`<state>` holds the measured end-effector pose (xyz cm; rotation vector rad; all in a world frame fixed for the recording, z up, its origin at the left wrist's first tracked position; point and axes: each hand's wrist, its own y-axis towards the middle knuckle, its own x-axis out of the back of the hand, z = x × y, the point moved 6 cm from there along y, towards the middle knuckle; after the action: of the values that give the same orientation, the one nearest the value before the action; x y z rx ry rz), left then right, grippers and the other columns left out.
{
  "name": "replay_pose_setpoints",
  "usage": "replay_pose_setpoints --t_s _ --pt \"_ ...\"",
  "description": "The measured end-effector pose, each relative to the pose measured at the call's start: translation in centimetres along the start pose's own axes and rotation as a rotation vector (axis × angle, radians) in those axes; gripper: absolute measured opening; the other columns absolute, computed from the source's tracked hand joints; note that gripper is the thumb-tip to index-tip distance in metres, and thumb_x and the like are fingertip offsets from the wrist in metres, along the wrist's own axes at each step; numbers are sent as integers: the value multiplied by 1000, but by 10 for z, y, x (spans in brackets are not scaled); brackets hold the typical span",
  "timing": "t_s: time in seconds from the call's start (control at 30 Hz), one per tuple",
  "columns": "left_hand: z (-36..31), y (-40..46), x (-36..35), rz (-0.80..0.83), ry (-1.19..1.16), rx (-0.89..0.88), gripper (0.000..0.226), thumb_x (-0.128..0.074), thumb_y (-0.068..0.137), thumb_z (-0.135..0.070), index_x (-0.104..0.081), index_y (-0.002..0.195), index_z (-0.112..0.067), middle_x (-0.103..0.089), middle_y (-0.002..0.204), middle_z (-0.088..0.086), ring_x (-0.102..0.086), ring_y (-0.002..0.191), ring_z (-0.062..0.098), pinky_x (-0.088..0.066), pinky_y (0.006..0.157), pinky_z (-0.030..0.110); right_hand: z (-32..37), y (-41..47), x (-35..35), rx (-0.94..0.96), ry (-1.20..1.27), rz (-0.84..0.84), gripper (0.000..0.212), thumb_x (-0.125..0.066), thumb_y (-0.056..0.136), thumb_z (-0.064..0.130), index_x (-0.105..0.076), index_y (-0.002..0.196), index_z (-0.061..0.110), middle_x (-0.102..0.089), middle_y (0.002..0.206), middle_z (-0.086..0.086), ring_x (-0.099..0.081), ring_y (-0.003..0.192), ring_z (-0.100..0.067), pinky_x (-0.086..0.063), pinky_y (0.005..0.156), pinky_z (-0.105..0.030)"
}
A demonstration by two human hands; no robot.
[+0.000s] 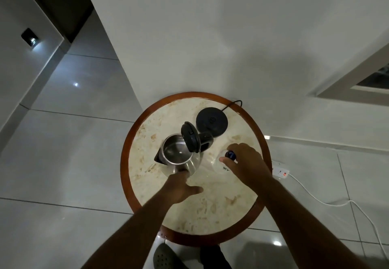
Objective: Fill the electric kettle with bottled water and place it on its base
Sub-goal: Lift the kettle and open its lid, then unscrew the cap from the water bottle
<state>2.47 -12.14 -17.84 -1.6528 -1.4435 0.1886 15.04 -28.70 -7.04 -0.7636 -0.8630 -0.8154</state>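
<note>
A steel electric kettle stands on the round marble-topped table, its black lid hinged open and its inside showing. Behind it to the right lies the black kettle base, with nothing on it. To the kettle's right stands a clear water bottle with a blue cap. My right hand is closed around the bottle's top at the cap. My left hand touches the near side of the kettle's body with the thumb spread out.
A black cord runs from the base over the table's far edge by the white wall. On the tiled floor to the right lies a white power strip with a white cable. A grey shoe shows below the table's near edge.
</note>
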Motion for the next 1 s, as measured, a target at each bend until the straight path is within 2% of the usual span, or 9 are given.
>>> replay_pose_setpoints --t_s 0.13,0.27,0.43,0.53,0.63,0.7,0.8,0.9,1.0 --pt "-46 18 -23 -33 -101 -131 94 -82 72 -40 -30 148 -20 -41 151 5 -43 135 25 -42 107 41 5 0 5 91 -65 53 32 -60 92 35 -59 108 7 -66 100 -9 -62 87 -19 -49 79 -25" --pt "-67 28 -33 -83 -29 -259 102 -82 68 -45 -23 150 -33 -38 154 -2 -39 138 21 -39 108 36 6 -16 -2 168 -63 173 34 -58 93 36 -58 115 9 -65 104 -9 -61 91 -18 -50 84 -26" --pt "-79 28 -44 -112 116 -375 51 -69 76 -37 -51 123 -29 -65 119 -5 -63 107 15 -42 83 15 7 -30 -7 188 -34 148 44 -56 92 43 -53 122 12 -65 110 -6 -61 96 -18 -41 80 -22" --pt "-80 29 -41 -103 190 -414 44 -69 77 -30 -56 119 -24 -68 114 -2 -64 99 13 -41 78 12 15 -36 -10 302 -116 84 36 -61 90 34 -60 113 6 -68 100 -11 -63 88 -22 -38 75 -21" --pt "-77 30 -38 -110 214 -433 42 -73 78 -26 -60 116 -19 -68 116 -1 -63 102 15 -39 82 15 27 -41 -7 494 -226 54 33 -83 72 18 -69 97 2 -71 80 -11 -68 66 -23 -52 60 -24" --pt "-77 30 -39 -83 287 -450 36 -69 82 -23 -61 115 -16 -67 116 0 -62 102 15 -35 82 14 30 -43 -10 603 -290 102 36 -85 67 9 -69 99 1 -72 87 -13 -68 71 -24 -56 62 -28" --pt "-75 31 -37 -38 186 -431 21 -72 75 -19 -66 95 -22 -70 93 2 -62 87 19 -37 68 10 31 -42 -15 718 -354 246 31 -68 82 -3 -61 112 -1 -62 115 -23 -61 95 -35 -55 73 -38" --pt "-75 30 -36 -31 128 -450 23 -73 72 -20 -66 87 -35 -68 88 -6 -60 81 11 -41 67 9 33 -45 -12 735 -372 248 43 -70 83 7 -53 122 6 -58 122 -18 -61 97 -30 -54 70 -32" --pt "-75 27 -35 -69 166 -471 42 -81 70 -27 -64 108 -20 -68 99 -12 -56 79 -5 -38 70 -4 30 -43 -1 620 -258 143 58 -83 69 40 -58 115 15 -67 99 -5 -64 76 -16 -43 56 -17"
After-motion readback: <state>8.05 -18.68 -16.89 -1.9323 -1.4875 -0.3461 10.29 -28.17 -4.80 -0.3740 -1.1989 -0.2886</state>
